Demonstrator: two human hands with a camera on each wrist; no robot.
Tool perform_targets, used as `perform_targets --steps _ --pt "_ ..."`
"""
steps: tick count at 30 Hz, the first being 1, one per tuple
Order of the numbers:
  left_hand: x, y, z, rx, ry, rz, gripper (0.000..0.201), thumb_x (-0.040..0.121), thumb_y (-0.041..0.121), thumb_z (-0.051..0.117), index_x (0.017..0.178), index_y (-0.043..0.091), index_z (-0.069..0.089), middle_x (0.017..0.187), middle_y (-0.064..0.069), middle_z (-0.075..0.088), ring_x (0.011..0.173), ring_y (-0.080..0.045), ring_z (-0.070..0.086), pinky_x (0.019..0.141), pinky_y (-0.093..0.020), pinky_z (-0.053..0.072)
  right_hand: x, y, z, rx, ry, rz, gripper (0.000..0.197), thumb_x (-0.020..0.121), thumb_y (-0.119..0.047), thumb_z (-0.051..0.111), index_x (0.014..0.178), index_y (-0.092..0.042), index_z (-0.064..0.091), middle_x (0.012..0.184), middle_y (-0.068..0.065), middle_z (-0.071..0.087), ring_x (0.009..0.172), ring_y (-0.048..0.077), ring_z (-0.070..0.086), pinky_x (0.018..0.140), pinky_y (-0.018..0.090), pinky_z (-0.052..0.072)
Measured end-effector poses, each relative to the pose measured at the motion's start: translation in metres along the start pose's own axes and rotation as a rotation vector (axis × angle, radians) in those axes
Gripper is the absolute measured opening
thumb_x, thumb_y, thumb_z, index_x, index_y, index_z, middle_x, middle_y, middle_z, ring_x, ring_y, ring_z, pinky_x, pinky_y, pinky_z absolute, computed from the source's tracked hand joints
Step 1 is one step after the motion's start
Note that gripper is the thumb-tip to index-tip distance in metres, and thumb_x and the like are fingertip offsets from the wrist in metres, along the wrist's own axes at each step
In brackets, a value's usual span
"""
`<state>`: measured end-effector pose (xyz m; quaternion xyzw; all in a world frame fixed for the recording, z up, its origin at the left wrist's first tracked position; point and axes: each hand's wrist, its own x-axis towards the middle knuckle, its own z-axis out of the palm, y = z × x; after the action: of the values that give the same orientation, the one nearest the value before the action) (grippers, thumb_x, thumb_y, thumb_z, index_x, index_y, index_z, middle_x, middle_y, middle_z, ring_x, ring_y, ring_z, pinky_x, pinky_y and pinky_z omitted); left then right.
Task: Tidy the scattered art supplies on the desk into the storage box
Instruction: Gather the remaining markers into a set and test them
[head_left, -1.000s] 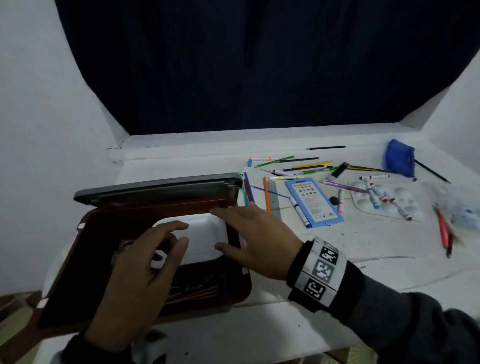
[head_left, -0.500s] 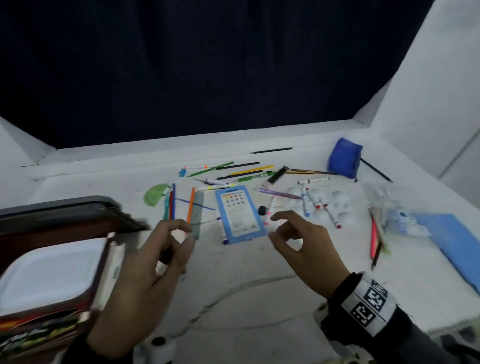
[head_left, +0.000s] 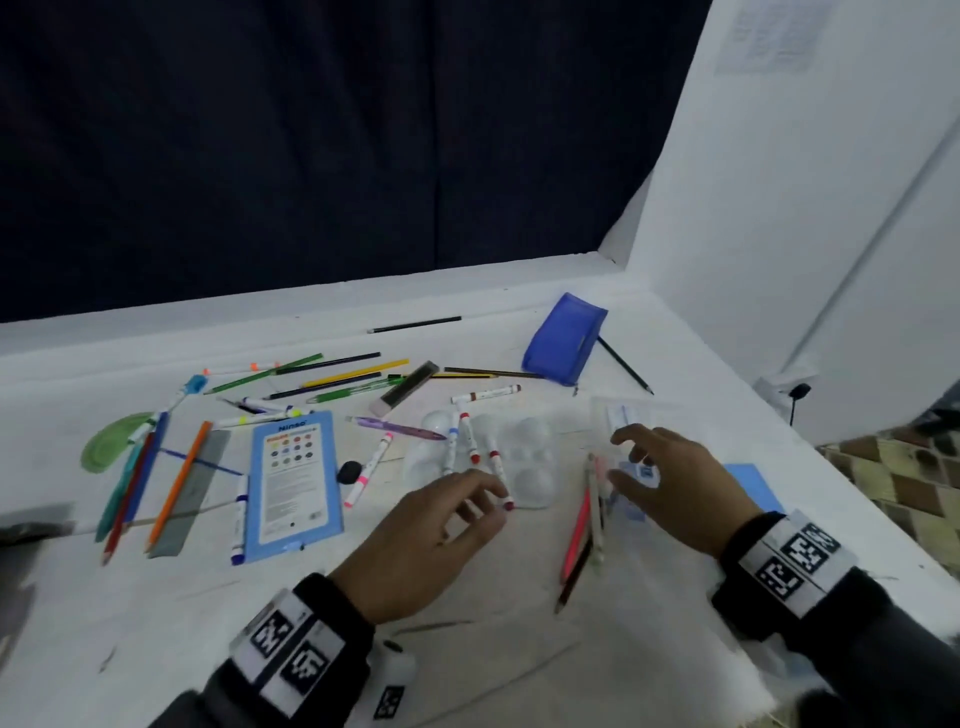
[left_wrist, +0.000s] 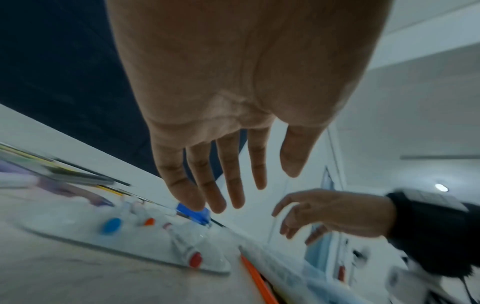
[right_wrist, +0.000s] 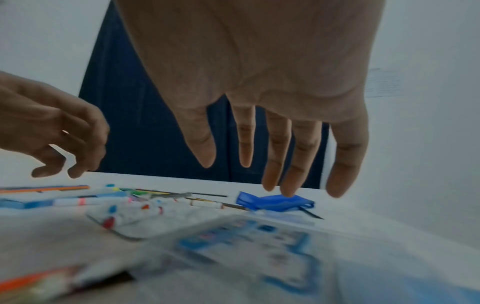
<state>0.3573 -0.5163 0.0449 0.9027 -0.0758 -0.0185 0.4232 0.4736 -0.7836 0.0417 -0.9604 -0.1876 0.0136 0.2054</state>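
Art supplies lie scattered on the white desk (head_left: 467, 649). My left hand (head_left: 483, 501) hovers open over the near edge of a white paint palette (head_left: 524, 460) that carries several markers. My right hand (head_left: 621, 456) hovers open over a clear plastic packet (head_left: 626, 415) with blue print; neither hand holds anything. The left wrist view shows straight fingers (left_wrist: 221, 195) above the palette (left_wrist: 124, 244). In the right wrist view, spread fingers (right_wrist: 280, 168) hang above the blurred packet (right_wrist: 259, 246). Only a dark blurred edge of the storage box (head_left: 26, 525) shows at far left.
Between my hands lie pink and dark pencils (head_left: 576, 530). Left of the palette are a blue colour card (head_left: 293, 478), a black eraser (head_left: 349, 472), a grey ruler (head_left: 195, 493), a green protractor (head_left: 106, 441) and several pencils. A blue pouch (head_left: 563, 338) sits at the back right, a blue sheet (head_left: 753, 483) near the right edge.
Both hands have left the open storage box and swung right across the desk, the left to the palette and the right to the packet. The head view followed; the box is almost out of frame.
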Motion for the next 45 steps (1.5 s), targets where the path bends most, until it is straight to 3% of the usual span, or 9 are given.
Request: perform_targets --steps 6,17,24,27,30,35,40,43,45 --pt "0.086 0.019 0.065 0.386 -0.305 0.178 0.054 0.096 0.051 0.053 0.144 0.030 0.042 0.149 0.005 0.041 0.134 -0.015 0.035 0.113 -0.038 0.032 0.032 0.073 -0.015 -0.168 -0.097 0.263 0.053 0.089 -0.052 0.057 0.134 -0.029 0.041 0.115 0.011 0.059 0.106 0.031 0.056 0.090 0.041 0.047" --pt "0.128 0.052 0.124 0.858 -0.355 0.232 0.084 0.092 0.057 0.054 0.156 0.021 0.013 0.158 -0.018 0.017 0.142 -0.036 0.021 0.111 -0.049 0.033 0.051 0.098 -0.021 -0.038 -0.207 0.291 0.048 0.089 -0.046 0.062 0.130 -0.026 0.046 0.108 0.006 0.059 0.101 0.023 0.055 0.087 0.031 0.044" --pt "0.131 0.053 0.120 0.714 -0.289 0.151 0.096 0.088 0.059 0.059 0.157 0.025 0.000 0.161 -0.010 0.009 0.143 -0.030 0.019 0.107 -0.047 0.043 0.050 0.083 -0.042 0.213 -0.061 0.243 0.034 0.088 -0.028 0.069 0.119 -0.026 0.055 0.107 0.011 0.058 0.073 0.015 0.062 0.068 0.013 0.042" --pt "0.129 0.057 0.119 0.682 -0.222 0.142 0.097 0.089 0.061 0.055 0.157 0.027 -0.006 0.161 -0.008 0.011 0.142 -0.028 0.024 0.109 -0.043 0.041 0.052 0.067 -0.051 0.513 -0.049 0.278 0.019 0.088 -0.019 0.069 0.106 -0.021 0.060 0.102 0.010 0.061 0.063 0.021 0.072 0.082 0.040 0.059" --pt "0.124 0.056 0.109 0.538 -0.120 0.148 0.083 0.096 0.047 0.050 0.157 0.029 -0.003 0.160 0.000 0.019 0.140 -0.018 0.030 0.111 -0.035 0.039 0.055 0.050 -0.060 0.678 0.013 0.232 0.010 0.093 -0.026 0.063 0.100 -0.020 0.066 0.103 0.009 0.064 0.072 0.024 0.073 0.085 0.046 0.057" --pt "0.107 0.048 0.068 0.120 0.062 0.213 0.051 0.104 0.033 0.041 0.149 0.042 0.019 0.154 0.020 0.031 0.137 0.010 0.028 0.117 -0.012 0.019 0.056 0.018 -0.073 0.763 -0.025 0.108 0.062 0.087 -0.068 0.033 0.135 -0.034 0.054 0.134 -0.018 0.055 0.125 0.003 0.050 0.101 0.023 0.033" --pt "0.074 0.032 0.008 -0.373 0.303 0.111 0.039 0.103 0.022 0.046 0.142 0.025 0.046 0.133 0.007 0.062 0.123 -0.013 0.058 0.100 -0.037 0.051 0.059 -0.018 -0.064 0.811 -0.091 -0.149 0.061 0.089 -0.063 0.035 0.147 -0.045 0.031 0.152 -0.026 0.030 0.136 -0.016 0.024 0.116 0.016 0.018" --pt "0.036 0.025 -0.022 -0.631 0.324 0.026 0.041 0.101 0.013 0.046 0.141 0.023 0.048 0.133 0.000 0.064 0.122 -0.020 0.061 0.095 -0.042 0.054 0.059 -0.038 -0.049 0.638 -0.105 -0.265 0.055 0.093 -0.057 0.039 0.146 -0.051 0.026 0.147 -0.035 0.025 0.125 -0.030 0.022 0.103 -0.001 0.019" --pt "0.008 0.011 -0.035 -0.723 0.396 -0.050 0.039 0.097 0.020 0.051 0.134 0.031 0.057 0.129 -0.003 0.067 0.117 -0.021 0.064 0.091 -0.043 0.055 0.057 -0.046 -0.032 0.469 -0.083 -0.340 0.054 0.094 -0.055 0.043 0.145 -0.050 0.027 0.146 -0.032 0.030 0.133 -0.018 0.026 0.110 0.010 0.024"
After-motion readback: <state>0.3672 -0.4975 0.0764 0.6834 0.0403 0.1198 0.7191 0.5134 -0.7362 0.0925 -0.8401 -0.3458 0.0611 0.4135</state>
